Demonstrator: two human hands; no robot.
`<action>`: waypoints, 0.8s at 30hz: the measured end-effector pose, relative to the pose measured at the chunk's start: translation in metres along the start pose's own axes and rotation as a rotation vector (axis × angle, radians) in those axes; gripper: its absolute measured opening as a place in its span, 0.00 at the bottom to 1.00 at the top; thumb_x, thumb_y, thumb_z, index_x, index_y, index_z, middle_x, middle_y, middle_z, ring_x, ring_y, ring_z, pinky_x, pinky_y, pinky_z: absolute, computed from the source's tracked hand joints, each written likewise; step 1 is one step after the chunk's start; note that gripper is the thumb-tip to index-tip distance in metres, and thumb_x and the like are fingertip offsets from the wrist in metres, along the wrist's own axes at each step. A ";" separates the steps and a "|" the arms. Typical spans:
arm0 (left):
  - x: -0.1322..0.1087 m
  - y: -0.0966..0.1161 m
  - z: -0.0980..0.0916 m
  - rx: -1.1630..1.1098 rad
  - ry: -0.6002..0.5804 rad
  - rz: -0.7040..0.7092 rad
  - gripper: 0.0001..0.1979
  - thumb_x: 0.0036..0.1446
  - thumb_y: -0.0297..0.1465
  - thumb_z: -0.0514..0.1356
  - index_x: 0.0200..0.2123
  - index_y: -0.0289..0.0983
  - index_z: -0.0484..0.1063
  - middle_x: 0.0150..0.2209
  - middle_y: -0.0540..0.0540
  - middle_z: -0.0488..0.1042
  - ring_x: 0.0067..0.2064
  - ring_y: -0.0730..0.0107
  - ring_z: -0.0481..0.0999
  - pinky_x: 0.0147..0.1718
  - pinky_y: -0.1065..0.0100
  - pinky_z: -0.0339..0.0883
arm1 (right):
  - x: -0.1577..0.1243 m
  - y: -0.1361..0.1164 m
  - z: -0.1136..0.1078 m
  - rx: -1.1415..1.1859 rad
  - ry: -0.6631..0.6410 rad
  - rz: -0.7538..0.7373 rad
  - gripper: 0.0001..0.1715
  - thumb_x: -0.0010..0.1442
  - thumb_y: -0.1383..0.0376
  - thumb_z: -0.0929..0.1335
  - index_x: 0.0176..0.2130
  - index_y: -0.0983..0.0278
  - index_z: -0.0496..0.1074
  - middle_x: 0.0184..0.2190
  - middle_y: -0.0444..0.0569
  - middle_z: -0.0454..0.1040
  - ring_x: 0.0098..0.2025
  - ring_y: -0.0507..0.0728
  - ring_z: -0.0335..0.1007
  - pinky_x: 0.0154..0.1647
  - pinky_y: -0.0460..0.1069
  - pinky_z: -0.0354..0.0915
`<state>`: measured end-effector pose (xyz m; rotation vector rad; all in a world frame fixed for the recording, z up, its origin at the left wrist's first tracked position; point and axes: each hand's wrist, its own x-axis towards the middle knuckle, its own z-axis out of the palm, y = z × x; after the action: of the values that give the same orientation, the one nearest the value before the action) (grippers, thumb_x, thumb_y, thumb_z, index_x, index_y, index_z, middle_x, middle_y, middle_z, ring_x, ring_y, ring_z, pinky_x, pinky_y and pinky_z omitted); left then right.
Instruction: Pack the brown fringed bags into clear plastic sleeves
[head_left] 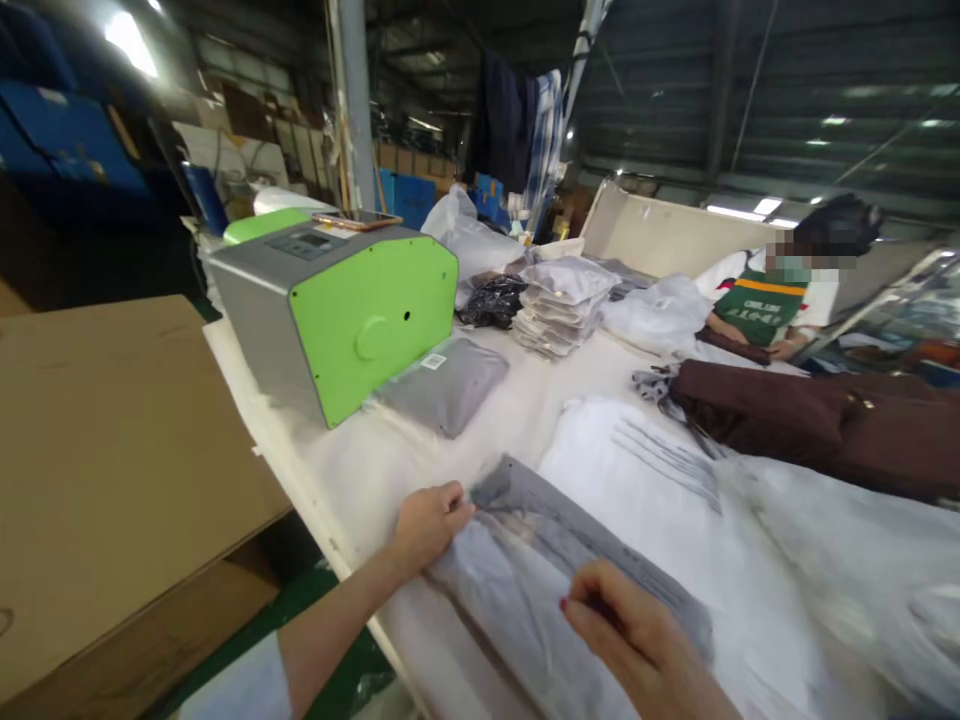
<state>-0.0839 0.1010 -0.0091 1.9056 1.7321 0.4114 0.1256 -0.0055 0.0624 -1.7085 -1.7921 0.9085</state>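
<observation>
In front of me on the table lies a clear plastic bag [517, 590], with a dark grey band [592, 525] along its far side. My left hand [429, 522] pinches the bag's near-left corner between thumb and fingers. Over the bag's right part is my right hand [637, 625], its fingers curled in and thumb pressed to them; what they hold, if anything, is hidden. Beyond the left hand, a packed grey garment in a plastic bag [454, 385] with a white label rests against a green and grey machine [367, 320].
A phone [356, 218] lies on the machine. Stacked bagged packs [562, 305] stand farther back. White plastic sheets [630, 470] and dark brown fabric [810, 420] spread to the right. A co-worker [772, 290] is across the table. Cardboard boxes [127, 480] stand left of the table edge.
</observation>
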 end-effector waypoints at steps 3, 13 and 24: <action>-0.001 -0.003 0.001 -0.038 -0.014 -0.004 0.12 0.54 0.37 0.54 0.22 0.38 0.64 0.20 0.55 0.63 0.25 0.74 0.66 0.25 0.73 0.49 | 0.059 -0.025 0.012 -0.216 -0.222 -0.098 0.10 0.58 0.61 0.60 0.27 0.60 0.61 0.20 0.39 0.64 0.24 0.50 0.60 0.25 0.45 0.54; 0.001 -0.005 0.003 -0.015 -0.040 -0.002 0.10 0.55 0.36 0.54 0.25 0.40 0.67 0.22 0.55 0.68 0.27 0.73 0.69 0.26 0.73 0.50 | 0.131 -0.014 0.029 -0.664 -0.165 0.152 0.13 0.39 0.57 0.72 0.22 0.61 0.68 0.21 0.48 0.72 0.28 0.59 0.69 0.24 0.49 0.55; 0.002 -0.002 0.000 0.071 0.004 0.023 0.11 0.57 0.37 0.53 0.25 0.39 0.67 0.22 0.54 0.70 0.27 0.73 0.70 0.25 0.73 0.51 | 0.004 0.044 0.086 -0.926 0.396 -0.730 0.35 0.55 0.47 0.61 0.52 0.68 0.65 0.50 0.62 0.69 0.49 0.67 0.67 0.45 0.60 0.63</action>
<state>-0.0850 0.1029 -0.0103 1.9767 1.7505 0.3665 0.0900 -0.0124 -0.0270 -1.2945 -2.4131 -0.6142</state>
